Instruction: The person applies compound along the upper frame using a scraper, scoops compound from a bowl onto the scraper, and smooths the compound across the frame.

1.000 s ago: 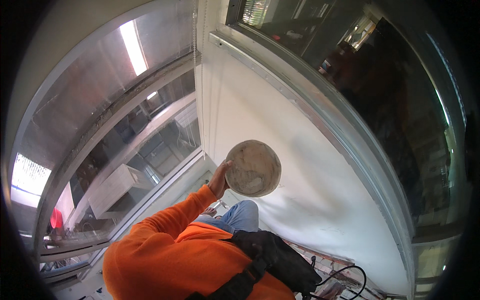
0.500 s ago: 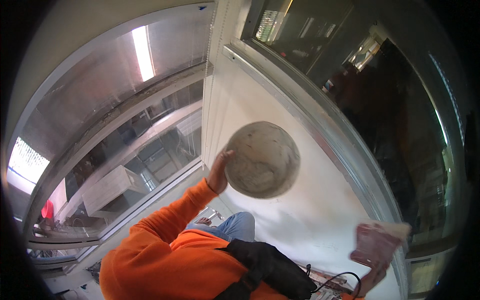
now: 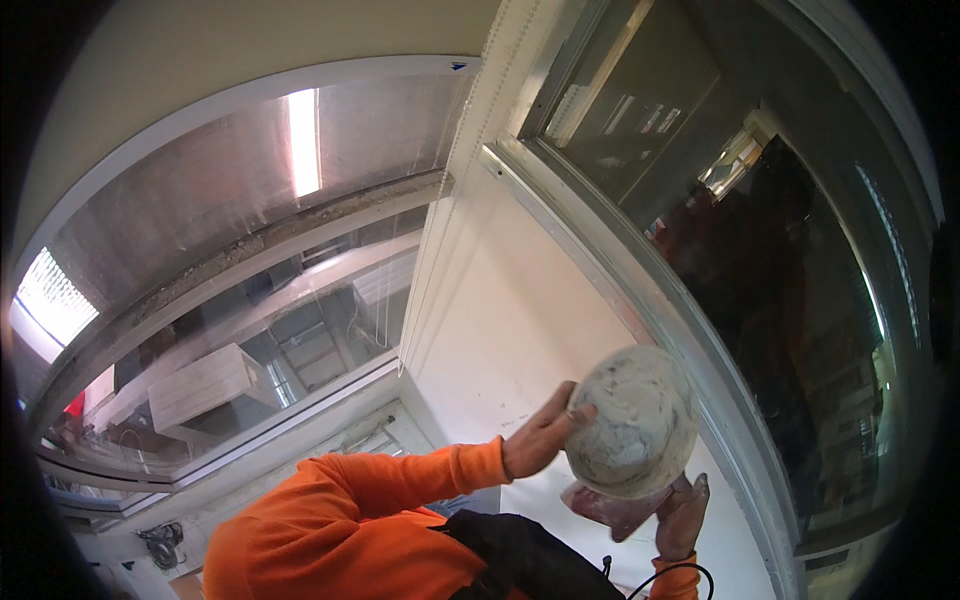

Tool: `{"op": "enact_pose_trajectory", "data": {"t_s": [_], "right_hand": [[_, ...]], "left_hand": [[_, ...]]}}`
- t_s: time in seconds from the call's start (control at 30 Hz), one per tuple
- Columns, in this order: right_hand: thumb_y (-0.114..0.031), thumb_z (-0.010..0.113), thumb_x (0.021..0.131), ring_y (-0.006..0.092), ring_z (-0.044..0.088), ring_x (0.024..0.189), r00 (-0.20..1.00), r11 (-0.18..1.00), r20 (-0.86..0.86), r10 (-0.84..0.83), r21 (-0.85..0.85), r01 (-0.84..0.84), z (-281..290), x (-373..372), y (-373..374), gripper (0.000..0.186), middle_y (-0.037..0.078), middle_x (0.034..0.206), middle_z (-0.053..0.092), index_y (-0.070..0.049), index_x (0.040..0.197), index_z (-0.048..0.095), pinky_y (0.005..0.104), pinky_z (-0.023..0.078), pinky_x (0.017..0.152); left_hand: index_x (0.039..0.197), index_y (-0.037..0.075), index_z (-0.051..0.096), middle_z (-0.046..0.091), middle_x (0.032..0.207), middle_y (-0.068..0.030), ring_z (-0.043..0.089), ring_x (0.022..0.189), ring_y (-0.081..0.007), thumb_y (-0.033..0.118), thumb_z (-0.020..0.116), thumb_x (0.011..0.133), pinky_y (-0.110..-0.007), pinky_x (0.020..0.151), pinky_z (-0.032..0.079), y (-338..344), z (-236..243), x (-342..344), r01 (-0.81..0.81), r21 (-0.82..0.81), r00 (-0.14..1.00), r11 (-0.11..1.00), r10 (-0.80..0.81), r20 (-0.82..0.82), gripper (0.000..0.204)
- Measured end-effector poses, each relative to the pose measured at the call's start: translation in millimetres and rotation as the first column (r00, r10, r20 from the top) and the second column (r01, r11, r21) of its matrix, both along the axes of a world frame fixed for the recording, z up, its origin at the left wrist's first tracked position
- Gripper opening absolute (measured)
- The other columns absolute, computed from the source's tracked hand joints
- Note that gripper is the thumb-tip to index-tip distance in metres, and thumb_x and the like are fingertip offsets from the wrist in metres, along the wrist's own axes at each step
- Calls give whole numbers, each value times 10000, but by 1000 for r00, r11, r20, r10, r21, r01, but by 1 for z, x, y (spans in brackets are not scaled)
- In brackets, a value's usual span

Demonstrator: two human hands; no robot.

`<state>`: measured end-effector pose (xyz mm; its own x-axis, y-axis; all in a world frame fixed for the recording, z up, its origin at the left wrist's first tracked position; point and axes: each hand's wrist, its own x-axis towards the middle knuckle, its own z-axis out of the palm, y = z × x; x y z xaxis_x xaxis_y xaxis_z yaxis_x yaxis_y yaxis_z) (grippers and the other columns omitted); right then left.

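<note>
My left hand (image 3: pixel 545 432) grips the left rim of a round bowl (image 3: pixel 640 420), its thumb lapping over the edge. Whitish paste and grey smears coat the bowl's face, which is turned toward me. Close to the bowl's lower right edge is my right hand (image 3: pixel 682 515), closed on a wide, flat, reddish tool (image 3: pixel 615 510). The bowl hides the upper part of that tool, so its exact kind and whether it touches the bowl do not show. Both hands are in front of a white wall panel (image 3: pixel 520 330).
A metal-framed dark window (image 3: pixel 740 260) runs along the right, with reflections in its glass. Another window (image 3: pixel 330 250) curves across the left. A beaded cord (image 3: pixel 470 130) hangs at the corner between them. Coiled dark cable (image 3: pixel 160 545) lies at lower left.
My left hand has carried the bowl right and down, toward my right hand. The right hand has drawn the reddish tool left, behind the bowl's lower edge. The view has shifted as well.
</note>
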<state>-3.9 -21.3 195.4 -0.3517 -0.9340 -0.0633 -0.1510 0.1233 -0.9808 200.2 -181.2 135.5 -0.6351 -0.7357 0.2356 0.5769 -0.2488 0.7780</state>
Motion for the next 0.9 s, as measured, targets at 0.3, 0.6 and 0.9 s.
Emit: {"op": "enact_pose_trajectory", "data": {"t_s": [0.3,0.6,0.9], "right_hand": [[-348,475,933,264,520,1123,821,980,553,-139,-42,194,-81,9,2,543,150,1249,512,41,1301,383,399,437,939],[-362,507,917,245,538,1095,786,924,527,-321,-7,382,-132,2,9,503,125,1200,544,7,1254,452,383,440,915],[-347,522,909,220,595,997,759,907,523,-388,69,416,-126,6,0,472,118,1105,601,20,1204,493,347,490,811]], "left_hand": [[1187,-65,423,563,1046,-256,570,1012,-273,547,382,940,-355,892,443,-25,4,3,305,-97,845,947,-221,488,661],[1166,56,496,488,1220,-204,486,1085,-389,259,594,851,-450,925,410,-288,-21,45,-364,-931,171,36,985,-29,387],[1203,53,521,494,1233,-127,478,1141,-329,273,569,852,-432,967,404,-383,13,88,-60,-997,166,52,985,41,417]]}}
